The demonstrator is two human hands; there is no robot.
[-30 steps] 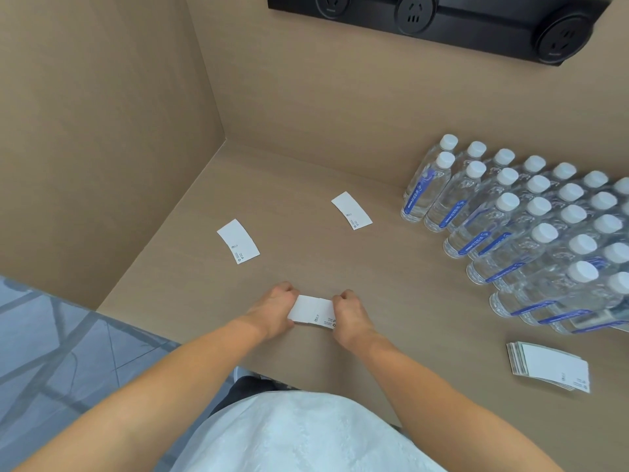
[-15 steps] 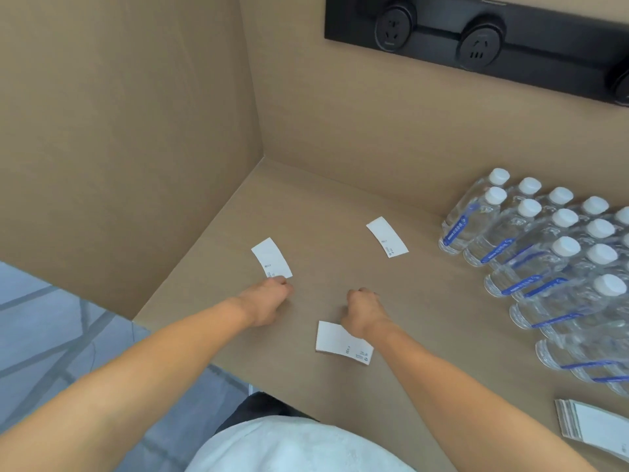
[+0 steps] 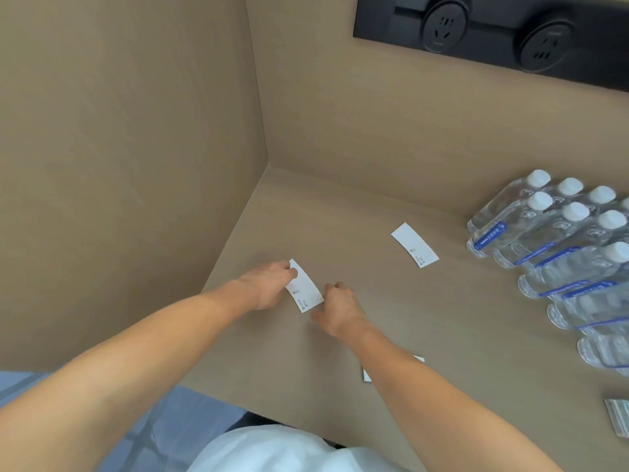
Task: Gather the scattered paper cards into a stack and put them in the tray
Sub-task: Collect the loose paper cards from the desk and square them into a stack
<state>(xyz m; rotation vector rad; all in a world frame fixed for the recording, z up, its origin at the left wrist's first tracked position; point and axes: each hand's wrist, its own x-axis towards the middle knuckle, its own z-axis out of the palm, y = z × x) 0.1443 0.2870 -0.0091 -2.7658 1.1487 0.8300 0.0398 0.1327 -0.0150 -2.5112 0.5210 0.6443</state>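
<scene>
**Picking one flat card off the corner surface**

The tan surface (image 3: 442, 318) fills a corner between matching wall panels. Nearest, a near card (image 3: 366, 375) lies mostly hidden under the right forearm, and a stack of cards (image 3: 617, 417) shows at the right edge. No tray is in view.

Farther in, both hands work on one card (image 3: 304, 286) lying close to the left wall. The left hand (image 3: 269, 284) has its thumb over the card's far corner and its fingers curled under, pinching it. The right hand (image 3: 337, 306) has its fingers curled at the card's near right edge. Whether they grip or only steady it cannot be told.

Thin paper lying flat probably resists lifting. The right hand would best stop the card sliding while the left peels its corner up, without creasing it. The card can then be laid square on the near card, edges aligned.

Beyond, a far card (image 3: 414, 245) lies well apart, near the water bottles (image 3: 544, 233). A careless reach for it could knock them over. A socket strip (image 3: 493, 35) runs along the back wall.
</scene>
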